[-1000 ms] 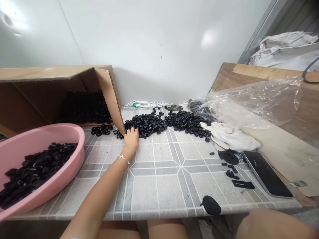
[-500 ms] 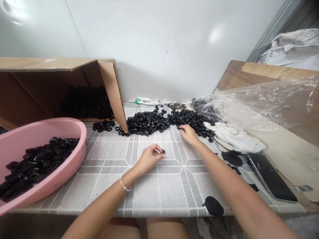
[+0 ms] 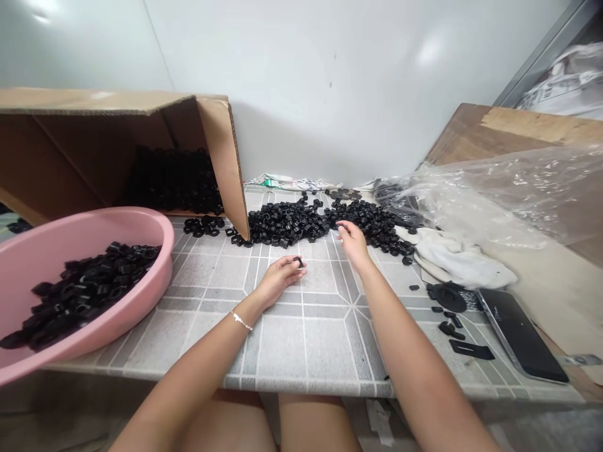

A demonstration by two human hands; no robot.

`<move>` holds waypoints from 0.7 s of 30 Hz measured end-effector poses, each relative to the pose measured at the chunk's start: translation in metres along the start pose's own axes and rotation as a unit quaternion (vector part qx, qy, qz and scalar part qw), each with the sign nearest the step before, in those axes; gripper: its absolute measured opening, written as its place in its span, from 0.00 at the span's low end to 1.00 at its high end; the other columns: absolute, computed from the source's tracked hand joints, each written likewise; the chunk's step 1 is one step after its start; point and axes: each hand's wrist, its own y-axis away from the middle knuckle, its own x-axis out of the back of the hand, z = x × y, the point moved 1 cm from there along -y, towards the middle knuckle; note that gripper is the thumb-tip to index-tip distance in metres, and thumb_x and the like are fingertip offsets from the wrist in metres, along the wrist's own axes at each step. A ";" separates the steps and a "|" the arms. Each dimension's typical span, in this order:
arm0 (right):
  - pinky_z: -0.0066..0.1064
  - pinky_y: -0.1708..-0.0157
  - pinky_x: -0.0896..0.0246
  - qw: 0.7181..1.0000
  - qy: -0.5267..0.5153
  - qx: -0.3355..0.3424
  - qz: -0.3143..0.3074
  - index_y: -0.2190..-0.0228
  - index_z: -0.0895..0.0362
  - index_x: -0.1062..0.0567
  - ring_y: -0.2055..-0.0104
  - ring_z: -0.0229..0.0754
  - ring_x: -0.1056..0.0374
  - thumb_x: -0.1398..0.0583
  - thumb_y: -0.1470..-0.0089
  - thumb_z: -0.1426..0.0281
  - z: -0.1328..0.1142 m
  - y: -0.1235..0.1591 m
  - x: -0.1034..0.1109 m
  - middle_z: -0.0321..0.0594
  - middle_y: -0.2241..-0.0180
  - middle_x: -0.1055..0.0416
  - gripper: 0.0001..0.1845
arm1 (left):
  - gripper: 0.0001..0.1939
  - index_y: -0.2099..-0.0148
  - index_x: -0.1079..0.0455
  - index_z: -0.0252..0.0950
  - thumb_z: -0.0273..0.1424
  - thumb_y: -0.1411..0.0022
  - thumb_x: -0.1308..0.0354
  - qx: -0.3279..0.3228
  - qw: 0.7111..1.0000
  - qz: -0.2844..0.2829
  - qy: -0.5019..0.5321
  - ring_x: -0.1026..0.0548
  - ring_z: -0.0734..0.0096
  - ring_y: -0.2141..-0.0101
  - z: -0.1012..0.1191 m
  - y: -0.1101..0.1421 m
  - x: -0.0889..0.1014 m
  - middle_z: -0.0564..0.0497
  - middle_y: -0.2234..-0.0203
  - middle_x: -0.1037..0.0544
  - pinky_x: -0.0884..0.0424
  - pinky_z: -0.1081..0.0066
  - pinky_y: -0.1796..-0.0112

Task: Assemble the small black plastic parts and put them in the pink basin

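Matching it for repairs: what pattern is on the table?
The table shows grey geometric tiles, best in the head view.

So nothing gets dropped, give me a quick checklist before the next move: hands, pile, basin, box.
Left hand pinching a small black ring: ok.
Right hand holding a piece: cannot tell; it hovers at the edge of the loose pile of black rings and its grip is not clear.
Pink plastic basin holding its rings, none spilling over the rim: ok.
Cardboard box flap apart from the pile: not ok, its lower tip touches the rings.
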 end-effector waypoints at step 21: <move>0.33 0.65 0.38 0.950 -0.239 -0.033 -0.196 0.71 0.55 0.29 0.70 0.39 0.33 0.33 0.58 0.57 -0.035 0.094 -0.035 0.34 0.73 0.29 0.17 | 0.21 0.66 0.27 0.29 0.43 0.52 0.32 -0.032 0.996 -0.064 -0.062 0.32 0.76 0.72 -0.006 0.000 0.006 0.51 0.75 0.27 0.38 0.71 0.65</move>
